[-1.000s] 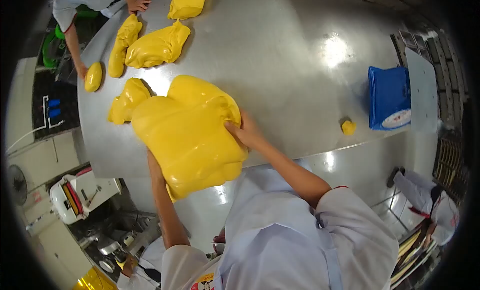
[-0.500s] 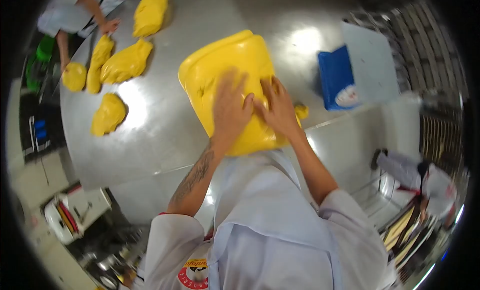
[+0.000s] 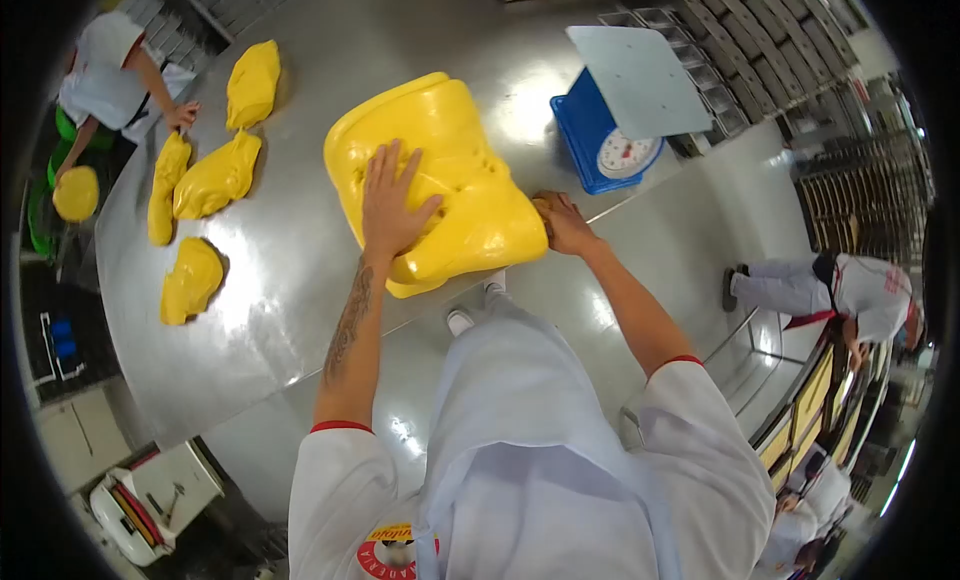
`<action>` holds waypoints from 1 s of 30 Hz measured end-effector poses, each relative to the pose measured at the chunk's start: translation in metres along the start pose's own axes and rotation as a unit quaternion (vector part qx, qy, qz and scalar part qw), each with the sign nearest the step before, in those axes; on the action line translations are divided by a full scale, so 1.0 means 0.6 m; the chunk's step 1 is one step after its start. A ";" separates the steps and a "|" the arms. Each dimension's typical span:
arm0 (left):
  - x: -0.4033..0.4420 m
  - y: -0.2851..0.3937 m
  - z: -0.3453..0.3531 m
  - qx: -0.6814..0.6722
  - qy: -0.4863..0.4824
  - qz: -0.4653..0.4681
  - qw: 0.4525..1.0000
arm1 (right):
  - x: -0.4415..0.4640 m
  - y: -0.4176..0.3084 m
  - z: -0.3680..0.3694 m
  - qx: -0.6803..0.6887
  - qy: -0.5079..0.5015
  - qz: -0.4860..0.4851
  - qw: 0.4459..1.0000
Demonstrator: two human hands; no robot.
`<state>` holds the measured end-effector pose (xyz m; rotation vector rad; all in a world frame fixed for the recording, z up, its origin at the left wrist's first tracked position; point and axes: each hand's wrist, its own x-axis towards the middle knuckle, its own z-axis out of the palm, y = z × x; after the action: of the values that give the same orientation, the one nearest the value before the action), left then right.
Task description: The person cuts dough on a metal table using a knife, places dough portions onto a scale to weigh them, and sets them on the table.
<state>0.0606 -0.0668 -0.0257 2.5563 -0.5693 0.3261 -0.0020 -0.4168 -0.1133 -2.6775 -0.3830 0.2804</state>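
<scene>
A big slab of glossy yellow dough (image 3: 455, 185) lies folded on the steel table, with small dents in its top. My left hand (image 3: 393, 205) rests flat on the slab's left part, fingers spread. At the slab's right corner, by the table's front edge, my right hand (image 3: 565, 223) is closed with its fingers curled. What it holds, if anything, is hidden. To the right of the slab stands a blue dial scale (image 3: 575, 130) with a grey metal plate (image 3: 640, 80) on top.
Several smaller dough pieces (image 3: 218, 175) lie on the table's left side. Behind them a co-worker (image 3: 110, 75) holds a round dough piece (image 3: 76, 194) beyond the table's edge. Another person (image 3: 865, 295) stands far right near trays. The steel table (image 3: 300, 320) ends just before me.
My right hand has moved off the slab's top to its right corner, where a small yellow lump showed before. My left hand stays on top. The co-worker's round piece has left the table.
</scene>
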 end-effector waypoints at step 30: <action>-0.021 0.031 0.059 0.061 0.054 -0.174 0.981 | -0.069 0.461 -0.201 0.214 0.385 0.276 0.854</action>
<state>0.0456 -0.0956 -0.0522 2.6739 -0.0581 0.3802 0.0512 -0.7169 -0.1193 -2.1507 0.6306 -0.4954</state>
